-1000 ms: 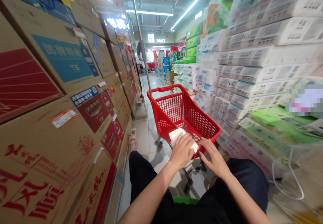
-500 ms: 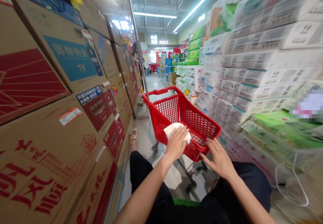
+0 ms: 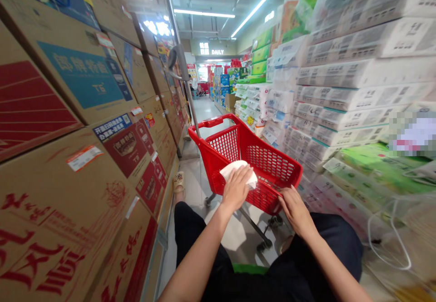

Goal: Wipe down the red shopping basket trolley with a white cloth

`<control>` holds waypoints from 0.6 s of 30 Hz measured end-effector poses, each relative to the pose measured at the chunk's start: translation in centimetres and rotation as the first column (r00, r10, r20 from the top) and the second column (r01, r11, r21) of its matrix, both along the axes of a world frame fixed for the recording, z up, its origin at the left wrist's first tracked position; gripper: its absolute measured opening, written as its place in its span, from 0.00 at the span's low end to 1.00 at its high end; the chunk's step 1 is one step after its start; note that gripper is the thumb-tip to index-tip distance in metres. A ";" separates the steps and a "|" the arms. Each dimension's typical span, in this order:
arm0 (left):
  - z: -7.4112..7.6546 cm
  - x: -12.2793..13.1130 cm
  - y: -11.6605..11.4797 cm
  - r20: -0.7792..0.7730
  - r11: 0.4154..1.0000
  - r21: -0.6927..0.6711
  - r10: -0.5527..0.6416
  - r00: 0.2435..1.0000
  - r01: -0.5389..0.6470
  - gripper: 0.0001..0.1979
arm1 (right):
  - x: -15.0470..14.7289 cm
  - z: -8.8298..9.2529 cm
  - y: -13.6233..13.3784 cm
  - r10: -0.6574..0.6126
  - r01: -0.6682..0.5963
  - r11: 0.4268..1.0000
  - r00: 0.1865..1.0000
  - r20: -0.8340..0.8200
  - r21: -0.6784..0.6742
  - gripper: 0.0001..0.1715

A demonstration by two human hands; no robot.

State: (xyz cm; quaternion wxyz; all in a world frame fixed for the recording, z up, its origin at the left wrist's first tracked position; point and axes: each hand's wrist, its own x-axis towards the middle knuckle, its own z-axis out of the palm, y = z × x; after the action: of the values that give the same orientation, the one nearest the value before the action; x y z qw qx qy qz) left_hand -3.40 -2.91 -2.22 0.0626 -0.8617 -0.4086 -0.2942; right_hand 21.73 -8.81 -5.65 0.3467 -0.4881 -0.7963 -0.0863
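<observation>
A red plastic shopping cart (image 3: 272,163) stands in the aisle just in front of my knees. My left hand (image 3: 235,188) presses a white cloth (image 3: 235,170) against the cart's near left rim, fingers curled over the cloth. My right hand (image 3: 295,209) rests on the near right corner of the rim, fingers bent round it. I am low down, with my black-trousered legs on either side of the cart's wheeled frame.
Stacked cardboard boxes (image 3: 85,147) wall the left side. Piled packs of tissue paper (image 3: 340,111) wall the right. A sandalled foot (image 3: 178,181) of another person shows by the boxes. The tiled aisle (image 3: 207,111) runs on behind the cart.
My left hand has slid the cloth from the near middle of the rim over to the near left side. The right hand has stayed on the rim; the cart shifted slightly.
</observation>
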 end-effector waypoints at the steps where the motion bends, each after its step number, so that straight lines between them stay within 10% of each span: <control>1: -0.2 0.5 -0.1 0.014 1.000 0.003 0.018 1.000 -0.018 0.34 | -0.1 0.1 0.1 -0.038 0.038 0.999 0.999 0.005 0.012 0.10; 8: -1.2 4.7 -3.1 -0.039 0.995 0.030 -0.099 0.994 0.100 0.32 | -1.4 0.3 0.2 -0.167 0.151 0.980 0.977 0.130 0.128 0.15; 18: 0.4 -0.3 0.9 0.029 0.997 0.012 0.073 0.997 -0.074 0.33 | -0.4 -0.5 0.3 -0.172 0.160 0.981 0.978 0.117 0.107 0.09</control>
State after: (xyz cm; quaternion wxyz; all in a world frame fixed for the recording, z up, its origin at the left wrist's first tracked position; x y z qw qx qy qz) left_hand -3.73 -2.02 -1.83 0.0733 -0.8414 -0.4389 -0.3066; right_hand 21.29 -8.56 -6.12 0.3109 -0.5292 -0.7677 -0.1841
